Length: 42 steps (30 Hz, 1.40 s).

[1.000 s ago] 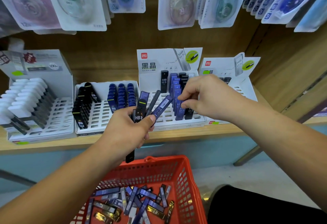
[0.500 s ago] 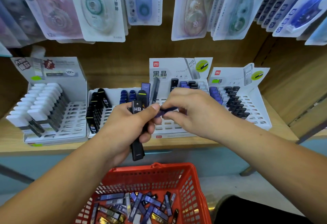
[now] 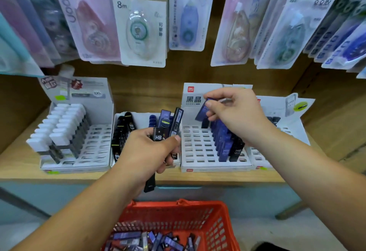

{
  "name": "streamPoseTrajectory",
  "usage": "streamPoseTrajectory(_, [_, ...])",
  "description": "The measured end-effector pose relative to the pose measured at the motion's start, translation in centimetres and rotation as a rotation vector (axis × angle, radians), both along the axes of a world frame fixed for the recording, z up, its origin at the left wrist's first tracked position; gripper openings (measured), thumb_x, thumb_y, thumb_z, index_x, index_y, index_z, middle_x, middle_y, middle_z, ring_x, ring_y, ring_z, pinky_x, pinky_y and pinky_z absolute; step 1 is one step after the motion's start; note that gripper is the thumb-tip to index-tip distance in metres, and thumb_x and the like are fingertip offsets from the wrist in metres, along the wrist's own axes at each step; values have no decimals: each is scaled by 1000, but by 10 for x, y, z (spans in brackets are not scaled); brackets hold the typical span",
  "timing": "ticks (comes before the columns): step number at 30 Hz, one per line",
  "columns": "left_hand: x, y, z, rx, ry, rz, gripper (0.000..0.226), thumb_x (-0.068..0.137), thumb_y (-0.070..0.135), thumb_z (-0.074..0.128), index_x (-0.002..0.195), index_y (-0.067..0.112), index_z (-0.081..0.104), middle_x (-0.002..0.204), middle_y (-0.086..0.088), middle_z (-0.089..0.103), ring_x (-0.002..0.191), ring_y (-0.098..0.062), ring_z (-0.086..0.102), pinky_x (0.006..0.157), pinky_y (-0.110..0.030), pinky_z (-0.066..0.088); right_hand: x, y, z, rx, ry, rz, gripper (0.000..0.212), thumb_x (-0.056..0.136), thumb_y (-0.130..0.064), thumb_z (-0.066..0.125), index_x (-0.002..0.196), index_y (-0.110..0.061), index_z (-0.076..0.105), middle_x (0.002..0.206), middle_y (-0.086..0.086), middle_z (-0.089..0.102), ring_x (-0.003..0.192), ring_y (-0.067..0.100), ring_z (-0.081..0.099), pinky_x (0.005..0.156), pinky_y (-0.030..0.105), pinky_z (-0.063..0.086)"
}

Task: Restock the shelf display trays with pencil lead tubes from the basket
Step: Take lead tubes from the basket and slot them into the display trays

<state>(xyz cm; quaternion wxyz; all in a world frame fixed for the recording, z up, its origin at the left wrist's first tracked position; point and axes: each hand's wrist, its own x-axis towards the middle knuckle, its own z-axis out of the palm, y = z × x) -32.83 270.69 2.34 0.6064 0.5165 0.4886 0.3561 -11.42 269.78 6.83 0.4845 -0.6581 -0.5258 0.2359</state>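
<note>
My left hand grips a bunch of lead tubes, black and blue, fanned upward in front of the shelf edge; one black tube sticks out below the fist. My right hand pinches a single blue lead tube above the back of the middle white display tray. That tray holds a row of blue tubes and a row of black tubes on its right side. The red basket below holds several loose tubes.
A tray of white-capped tubes stands at the left, a tray with black and blue tubes next to it, another tray at the far right. Blister packs of correction tape hang above the wooden shelf.
My right hand took one blue tube from the bunch in my left hand and lifted it up and right, over the back of the middle tray. The view tilted slightly.
</note>
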Motion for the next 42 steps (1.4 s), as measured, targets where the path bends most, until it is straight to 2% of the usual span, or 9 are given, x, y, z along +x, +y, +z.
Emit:
streamPoseTrajectory(4, [-5,4,-2,7,59,1,15,95,12,74,83,3,69,65,-10,68,46,-16,52,43,-26,34,8,28,-4,-63,-246,5,19,89,-5,77,102,-19,79,80,-8,74,73,15,74,82,35,63])
streamPoseTrajectory(10, [-11,10,-5,16,65,-4,13,94,11,73,90,-1,70,72,-14,70,48,-17,50,42,-26,33,12,36,-30,-78,-418,36,15,89,-9,79,101,-18,80,72,-24,62,73,3,65,80,24,53])
streamPoseTrajectory(16, [-12,10,-4,14,42,-7,15,94,11,74,93,-3,69,69,-12,69,46,-16,48,42,-26,33,18,39,-34,-6,-482,51,11,89,-5,78,95,-14,80,85,-9,71,88,22,71,92,38,58])
streamPoseTrajectory(21, [-13,7,-4,9,24,-29,15,94,10,74,96,-4,69,76,-21,70,47,-16,48,43,-25,32,13,43,-36,-7,-478,64,11,90,-8,77,97,-15,81,92,-6,71,93,18,69,95,36,57])
streamPoseTrajectory(28, [-17,8,-4,22,26,-44,11,95,8,73,96,-2,71,84,-27,71,47,-17,48,42,-25,33,13,39,-29,-58,-491,126,13,86,-6,79,87,-19,79,88,-6,75,82,13,69,83,31,57])
streamPoseTrajectory(33, [-15,9,-6,33,19,-48,10,94,8,73,97,-2,70,83,-26,72,49,-18,49,42,-25,34,17,39,-34,-46,-590,144,11,86,-14,79,88,-25,80,90,-9,76,87,17,70,85,42,59])
streamPoseTrajectory(37, [-17,9,-5,35,16,-64,12,93,10,75,101,3,69,84,-21,74,51,-18,52,42,-26,35,12,39,-45,172,-902,40,13,91,-17,75,103,-17,81,99,3,70,98,31,64,75,39,53])
streamPoseTrajectory(39, [-18,9,-5,30,10,-67,12,94,10,74,102,4,68,84,-22,74,49,-17,51,42,-26,35,8,35,-48,242,-1008,18,14,91,-16,74,103,-13,81,95,8,64,94,34,63,67,34,43])
streamPoseTrajectory(42, [-19,9,-3,20,-10,-66,9,94,9,74,100,5,68,85,-24,74,48,-16,49,42,-25,33,8,33,-48,289,-1100,31,10,88,-11,76,97,-9,80,88,10,65,84,35,63,62,37,48])
